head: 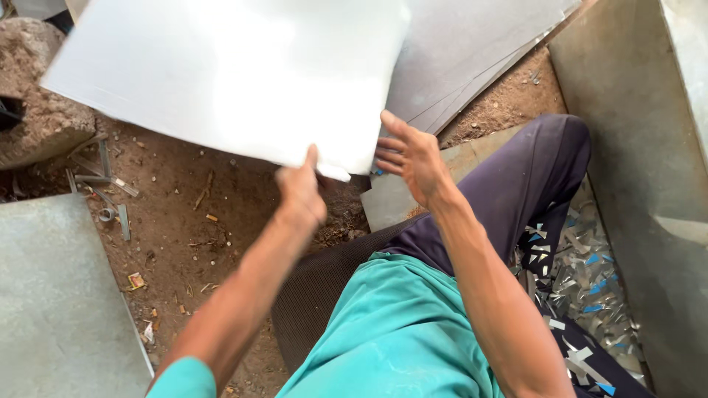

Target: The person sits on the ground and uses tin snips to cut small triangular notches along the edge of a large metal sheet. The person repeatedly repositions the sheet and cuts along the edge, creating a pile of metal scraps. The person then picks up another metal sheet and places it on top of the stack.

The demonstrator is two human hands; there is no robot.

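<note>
Nearest, a teal shirt (pixel 398 332) and a dark trouser leg (pixel 516 191) are filling the bottom of the view, the person sitting on a dark mat (pixel 310 295) spread over bare dirt (pixel 192 221). Beside the leg, on the right, metal scraps (pixel 582 280), silver with some blue, are lying in a heap against a grey metal wall (pixel 641 169).

Further up, both arms are reaching forward to a pale sheet (pixel 228 74), large and flat, held tilted above the ground. The left hand (pixel 301 193) is closing on the sheet's near edge, thumb on top and fingers hidden beneath, so it is clamped on the sheet close to the near right corner. The right hand (pixel 411 157) is standing just beside that corner, palm turned inward and fingers spread loosely; whether it is touching the sheet I cannot tell, but it is not gripping anything. The two hands are sitting near each other, with the corner of the sheet between them.

Beyond, a grey slab (pixel 59 295) is lying at lower left, small metal bits (pixel 103 184) are scattering over the dirt, and a stack of dull grey sheets (pixel 472 51) is resting at upper right behind the held sheet.
</note>
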